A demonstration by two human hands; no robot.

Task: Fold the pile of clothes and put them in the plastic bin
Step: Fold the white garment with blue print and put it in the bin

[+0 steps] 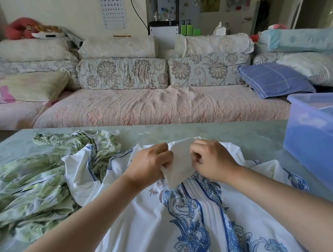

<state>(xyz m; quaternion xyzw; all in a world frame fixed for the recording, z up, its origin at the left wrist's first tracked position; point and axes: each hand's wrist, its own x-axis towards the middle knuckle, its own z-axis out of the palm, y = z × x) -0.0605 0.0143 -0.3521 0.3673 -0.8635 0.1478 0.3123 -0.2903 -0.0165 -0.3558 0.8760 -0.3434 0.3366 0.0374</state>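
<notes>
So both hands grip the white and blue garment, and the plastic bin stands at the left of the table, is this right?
Not quite: the head view shows the plastic bin at the right of the table. The left hand and right hand do grip the white and blue garment.

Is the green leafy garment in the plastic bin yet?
No, the green garment lies crumpled on the table, far left of the bin.

Close together, left hand (149, 164) and right hand (212, 159) pinch the white garment (177, 161).
</notes>
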